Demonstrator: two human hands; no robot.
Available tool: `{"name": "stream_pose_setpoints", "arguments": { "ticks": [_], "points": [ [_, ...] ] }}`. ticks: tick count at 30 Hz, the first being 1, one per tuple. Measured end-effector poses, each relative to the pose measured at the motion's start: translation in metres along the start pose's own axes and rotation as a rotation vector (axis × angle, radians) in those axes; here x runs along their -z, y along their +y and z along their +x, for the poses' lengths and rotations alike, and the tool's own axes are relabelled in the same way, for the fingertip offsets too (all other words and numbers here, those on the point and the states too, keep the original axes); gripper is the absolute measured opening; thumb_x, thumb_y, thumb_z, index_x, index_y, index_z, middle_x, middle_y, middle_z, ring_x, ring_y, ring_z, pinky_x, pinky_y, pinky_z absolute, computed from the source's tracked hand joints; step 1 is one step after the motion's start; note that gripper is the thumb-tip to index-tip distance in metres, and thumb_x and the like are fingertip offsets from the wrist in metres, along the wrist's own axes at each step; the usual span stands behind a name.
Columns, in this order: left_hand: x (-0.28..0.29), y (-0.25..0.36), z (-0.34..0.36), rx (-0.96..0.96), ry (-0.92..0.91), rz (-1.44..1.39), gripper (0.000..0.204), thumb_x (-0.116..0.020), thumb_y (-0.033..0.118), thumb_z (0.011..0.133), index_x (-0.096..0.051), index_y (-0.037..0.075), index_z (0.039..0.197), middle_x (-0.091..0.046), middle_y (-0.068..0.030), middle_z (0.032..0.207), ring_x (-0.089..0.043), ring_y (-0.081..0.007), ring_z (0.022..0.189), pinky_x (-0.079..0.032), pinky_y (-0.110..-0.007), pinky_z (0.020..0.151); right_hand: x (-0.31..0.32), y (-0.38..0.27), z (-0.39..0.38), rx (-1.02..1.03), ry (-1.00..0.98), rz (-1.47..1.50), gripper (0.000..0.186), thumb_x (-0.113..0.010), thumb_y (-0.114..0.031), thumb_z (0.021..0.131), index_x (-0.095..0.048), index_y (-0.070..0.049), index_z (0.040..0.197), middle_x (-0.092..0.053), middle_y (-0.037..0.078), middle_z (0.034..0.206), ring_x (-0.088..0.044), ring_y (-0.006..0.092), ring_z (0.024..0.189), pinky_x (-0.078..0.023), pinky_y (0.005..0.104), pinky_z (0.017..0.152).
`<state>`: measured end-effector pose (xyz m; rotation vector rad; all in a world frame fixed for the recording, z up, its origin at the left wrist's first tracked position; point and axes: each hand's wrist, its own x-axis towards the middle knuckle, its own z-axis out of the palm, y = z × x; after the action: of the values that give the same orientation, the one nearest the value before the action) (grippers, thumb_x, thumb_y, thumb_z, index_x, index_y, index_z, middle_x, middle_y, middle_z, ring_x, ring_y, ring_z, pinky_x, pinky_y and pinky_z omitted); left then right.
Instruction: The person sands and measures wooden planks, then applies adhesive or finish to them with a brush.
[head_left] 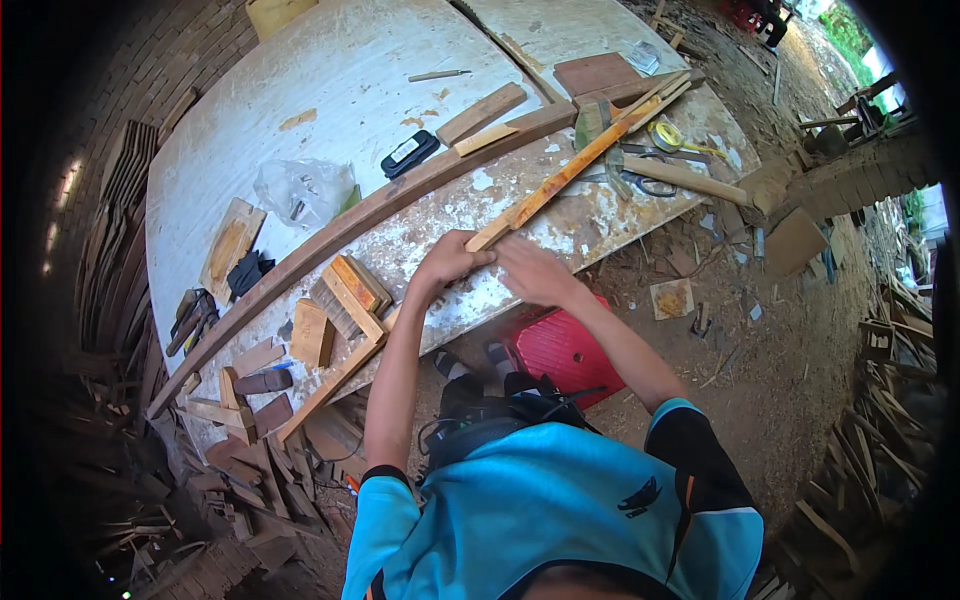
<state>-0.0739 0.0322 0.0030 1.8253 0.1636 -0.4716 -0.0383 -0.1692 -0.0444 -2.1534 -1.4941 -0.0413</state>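
Observation:
A long, narrow wooden strip [560, 182] lies slanted over the table's near edge region, its close end between my hands. My left hand [452, 264] is closed at that end, thumb and fingers pressed on the wood. Just to the right, my right hand [535, 272] sits against the same end; its fingers are blurred and partly hidden, so its grip is unclear. Beyond them a long dark wooden beam [370, 212] runs across the white-stained table [400, 60]. Left of my left hand, several short wood blocks [312, 333] and a light wooden bar [345, 385] are grouped.
A wooden handle [690, 178], scissors [650, 186] and a yellow tape measure [668, 137] lie at the right. A plastic bag [305, 190] and a black case [410, 153] rest beyond the beam. A red stool [570, 352] stands below; wood scraps [250, 490] litter the floor.

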Motion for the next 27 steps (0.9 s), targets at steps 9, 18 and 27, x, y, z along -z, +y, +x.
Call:
{"name": "stream_pose_setpoints", "arguments": {
  "ticks": [9, 18, 27],
  "points": [
    [0.005, -0.009, 0.003, -0.1, 0.149, 0.396, 0.037, -0.073, 0.027, 0.07, -0.068, 0.002, 0.097, -0.064, -0.0115, 0.071, -0.06, -0.0198, 0.063, -0.048, -0.033, 0.064, 0.01, -0.035, -0.058, -0.354, 0.1, -0.07, 0.057, -0.052, -0.021, 0.087, -0.034, 0.005, 0.135, -0.034, 0.023, 0.14, -0.031, 0.0363, 0.131, -0.023, 0.0432, 0.11],
    [0.003, -0.014, 0.003, -0.056, 0.17, 0.342, 0.043, -0.076, 0.027, 0.066, -0.068, 0.003, 0.101, -0.068, -0.0132, 0.082, -0.063, -0.0201, 0.07, -0.048, -0.031, 0.07, 0.01, -0.061, -0.065, -0.236, -0.053, -0.138, 0.06, -0.05, -0.031, 0.089, -0.034, 0.004, 0.135, -0.034, 0.021, 0.141, -0.03, 0.0312, 0.133, -0.02, 0.042, 0.111],
    [0.006, -0.023, 0.009, -0.067, 0.153, 0.197, 0.041, -0.074, 0.02, 0.059, -0.07, 0.007, 0.097, -0.068, -0.0099, 0.079, -0.062, -0.0166, 0.069, -0.049, -0.029, 0.066, 0.001, -0.056, -0.029, 0.022, -0.185, -0.074, 0.059, -0.05, -0.033, 0.088, -0.037, 0.005, 0.132, -0.037, 0.019, 0.139, -0.033, 0.0308, 0.131, -0.022, 0.0413, 0.111]
  ]
}}
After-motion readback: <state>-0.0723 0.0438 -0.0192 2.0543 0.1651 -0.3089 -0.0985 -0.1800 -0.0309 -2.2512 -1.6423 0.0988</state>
